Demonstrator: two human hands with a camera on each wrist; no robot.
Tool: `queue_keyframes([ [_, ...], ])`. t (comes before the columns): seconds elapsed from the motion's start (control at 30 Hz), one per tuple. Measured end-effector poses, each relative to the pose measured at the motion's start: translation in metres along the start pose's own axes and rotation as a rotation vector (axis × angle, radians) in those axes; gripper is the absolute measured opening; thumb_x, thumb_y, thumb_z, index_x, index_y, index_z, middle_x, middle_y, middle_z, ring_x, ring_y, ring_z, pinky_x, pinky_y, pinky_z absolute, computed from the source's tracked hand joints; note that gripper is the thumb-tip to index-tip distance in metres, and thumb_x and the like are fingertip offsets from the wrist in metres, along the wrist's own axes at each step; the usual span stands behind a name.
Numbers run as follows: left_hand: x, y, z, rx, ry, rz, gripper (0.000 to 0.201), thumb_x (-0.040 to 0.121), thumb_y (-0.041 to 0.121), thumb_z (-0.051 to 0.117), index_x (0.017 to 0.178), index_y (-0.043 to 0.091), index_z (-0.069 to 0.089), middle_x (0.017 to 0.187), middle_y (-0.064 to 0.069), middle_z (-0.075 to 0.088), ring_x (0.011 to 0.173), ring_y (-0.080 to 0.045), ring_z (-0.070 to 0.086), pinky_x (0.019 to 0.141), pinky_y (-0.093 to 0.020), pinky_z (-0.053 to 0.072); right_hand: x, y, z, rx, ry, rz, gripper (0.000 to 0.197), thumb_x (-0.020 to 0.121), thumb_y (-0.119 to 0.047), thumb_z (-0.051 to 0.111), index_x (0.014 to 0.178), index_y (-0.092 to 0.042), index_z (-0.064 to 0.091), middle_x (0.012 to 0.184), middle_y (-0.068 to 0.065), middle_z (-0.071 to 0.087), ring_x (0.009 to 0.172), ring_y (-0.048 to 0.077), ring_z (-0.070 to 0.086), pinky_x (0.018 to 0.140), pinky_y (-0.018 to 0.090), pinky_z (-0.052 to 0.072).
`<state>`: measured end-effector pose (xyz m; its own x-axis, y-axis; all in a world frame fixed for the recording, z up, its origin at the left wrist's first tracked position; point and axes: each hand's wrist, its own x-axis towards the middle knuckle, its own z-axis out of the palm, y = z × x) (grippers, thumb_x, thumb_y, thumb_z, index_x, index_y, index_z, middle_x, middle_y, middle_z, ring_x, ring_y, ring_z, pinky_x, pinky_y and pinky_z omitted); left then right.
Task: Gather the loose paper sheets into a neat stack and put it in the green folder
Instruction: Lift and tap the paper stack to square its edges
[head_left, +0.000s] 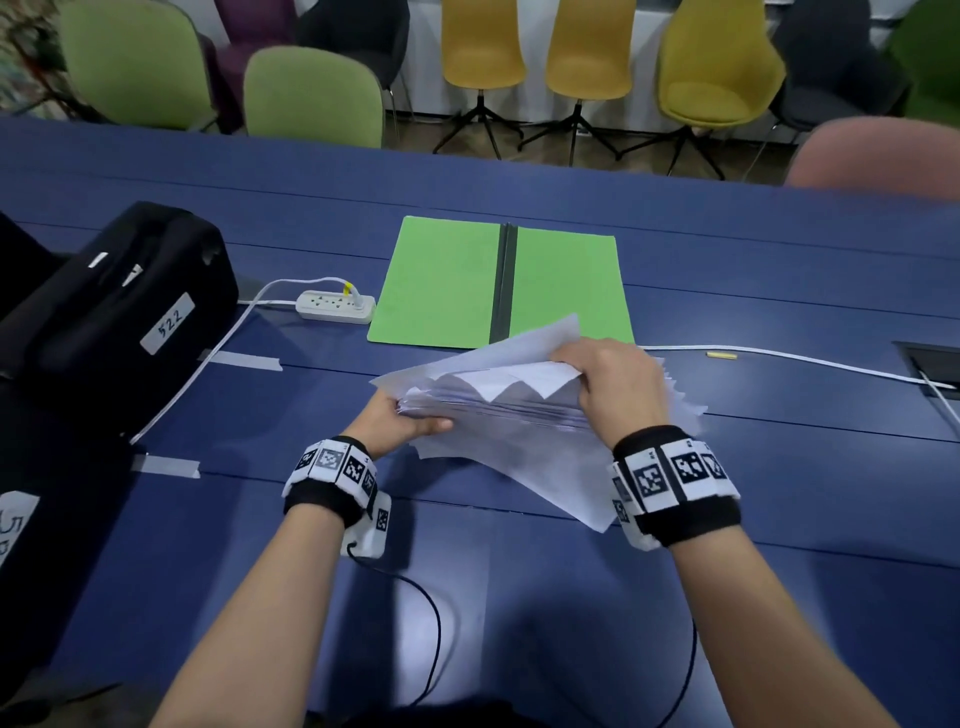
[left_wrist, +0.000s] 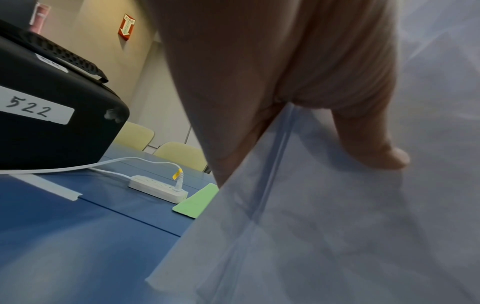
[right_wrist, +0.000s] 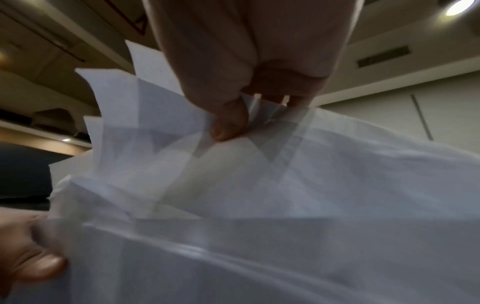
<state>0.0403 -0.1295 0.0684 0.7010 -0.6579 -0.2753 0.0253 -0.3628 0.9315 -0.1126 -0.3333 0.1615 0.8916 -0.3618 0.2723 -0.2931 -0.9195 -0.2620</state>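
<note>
A ragged bundle of white paper sheets (head_left: 498, 415) is held above the blue table (head_left: 779, 467), its corners fanned out unevenly. My left hand (head_left: 400, 421) grips the bundle's left edge, thumb on the near face (left_wrist: 374, 144). My right hand (head_left: 608, 384) pinches the top right corners from above, thumb pressed on the paper sheets (right_wrist: 311, 185). The green folder (head_left: 498, 283) lies open and flat just beyond the papers, dark spine down its middle; a corner of the green folder (left_wrist: 197, 202) shows in the left wrist view.
A black case (head_left: 114, 306) labelled 522 stands at the left. A white power strip (head_left: 335, 306) with its cable lies left of the folder. Another white cable (head_left: 779, 358) runs right toward a table socket (head_left: 935, 366). Chairs line the far edge.
</note>
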Motion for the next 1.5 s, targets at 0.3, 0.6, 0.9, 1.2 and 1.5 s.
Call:
queue_keyframes([
  [0.3,-0.003,0.008,0.003,0.049,0.029,0.05,0.034,0.071,-0.005,0.078,0.089,0.022,0.069,0.078,0.018,0.072,0.071,0.01,0.063,0.078,-0.014,0.051,0.005,-0.038,0.02,-0.045,0.047,-0.141,0.039,0.062,0.009,0.062,0.085,-0.021,0.071,0.08,-0.002,0.072,0.076,0.028,0.062,0.06,0.028,0.032],
  [0.6,-0.006,0.013,0.008,0.058,0.014,0.007,0.029,0.072,-0.003,0.077,0.081,0.023,0.068,0.067,0.024,0.07,0.065,0.011,0.063,0.069,-0.007,0.048,0.001,-0.039,0.021,-0.084,-0.172,-0.067,0.029,0.072,0.007,0.049,0.086,-0.014,0.064,0.089,0.006,0.065,0.091,0.029,0.059,0.057,0.032,0.037],
  [0.9,0.002,0.017,0.022,0.226,0.192,0.122,0.024,0.07,0.026,0.069,0.092,0.019,0.072,0.092,-0.004,0.074,0.092,-0.024,0.068,0.084,-0.036,0.054,-0.006,-0.026,-0.005,-0.014,0.008,-0.109,0.104,0.052,-0.07,0.071,0.141,-0.036,0.033,0.134,-0.004,0.048,0.123,0.02,0.042,0.107,0.04,0.028],
  [1.2,-0.02,0.09,0.007,0.496,0.333,0.167,0.028,0.08,0.023,0.07,0.053,0.02,0.06,0.051,0.001,0.049,0.059,-0.025,0.045,0.053,-0.028,0.033,-0.019,0.044,-0.014,0.549,-0.326,0.352,0.101,0.05,-0.041,0.09,0.136,-0.042,0.037,0.123,-0.01,0.059,0.117,0.016,0.055,0.098,0.032,0.044],
  [1.5,-0.014,0.122,0.0,0.494,0.418,0.369,0.03,0.067,0.039,0.078,0.088,0.018,0.07,0.076,0.0,0.07,0.079,-0.025,0.062,0.075,-0.036,0.051,-0.043,0.047,0.018,0.822,-0.307,0.539,0.024,0.079,-0.019,0.074,0.098,-0.017,0.06,0.079,-0.02,0.066,0.079,0.0,0.063,0.071,0.009,0.046],
])
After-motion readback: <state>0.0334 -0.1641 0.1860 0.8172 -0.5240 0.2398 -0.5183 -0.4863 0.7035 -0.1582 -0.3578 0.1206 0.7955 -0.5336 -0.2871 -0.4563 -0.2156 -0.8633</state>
